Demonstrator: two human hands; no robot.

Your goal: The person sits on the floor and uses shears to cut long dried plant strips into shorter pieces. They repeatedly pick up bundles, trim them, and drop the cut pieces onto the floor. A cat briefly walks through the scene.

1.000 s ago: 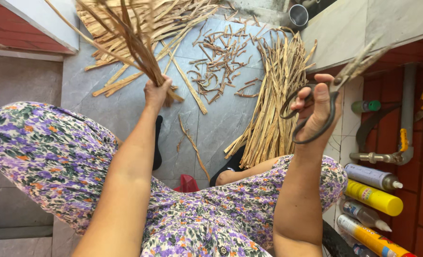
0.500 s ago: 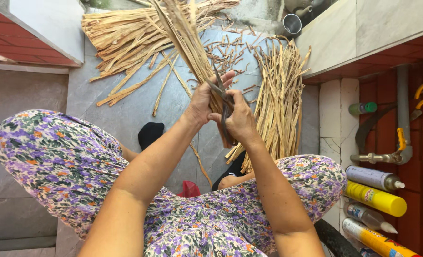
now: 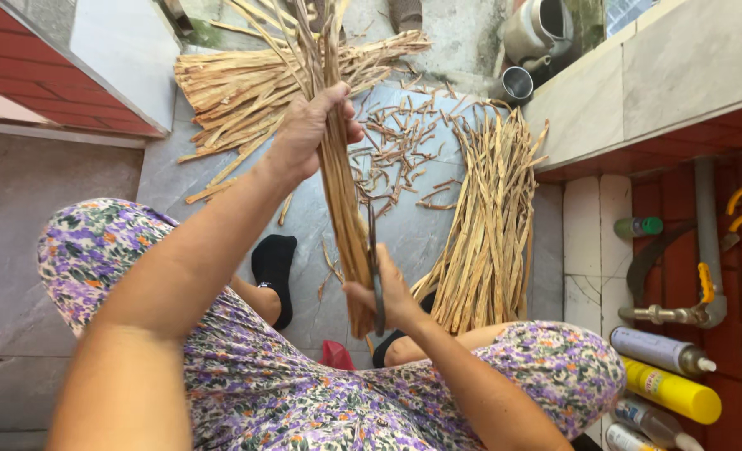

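On the grey floor (image 3: 95,334) in front of me, the work reads as roughly midway — that is my judgement from how the piles lie. The biggest heap, the far pile (image 3: 246,83) of long tan strips, lies fanned out at the top of the view and looks untrimmed; I take it as what is left. The right pile (image 3: 488,225), stacked lengthwise beside the tiled step (image 3: 588,250), looks more even, so I read it as finished stock. Between the two piles lie the offcuts (image 3: 400,150), short dark scraps scattered loosely over the floor, which suggests a fair amount of cutting is done.

The bundle (image 3: 342,200) in hand stands nearly upright between my knees, its top fanning out above and its bottom end low by my lap. My left hand (image 3: 308,129) is clamped round it near the upper part, fingers wrapped tight. My right hand (image 3: 388,292) is closed on the scissors (image 3: 375,267) at the lower end of the bundle — the blades lie along the strips, touching them, but I cannot tell whether they are parted or shut.

So this bundle's lower end seems to be the bit being trimmed; the far pile waits.
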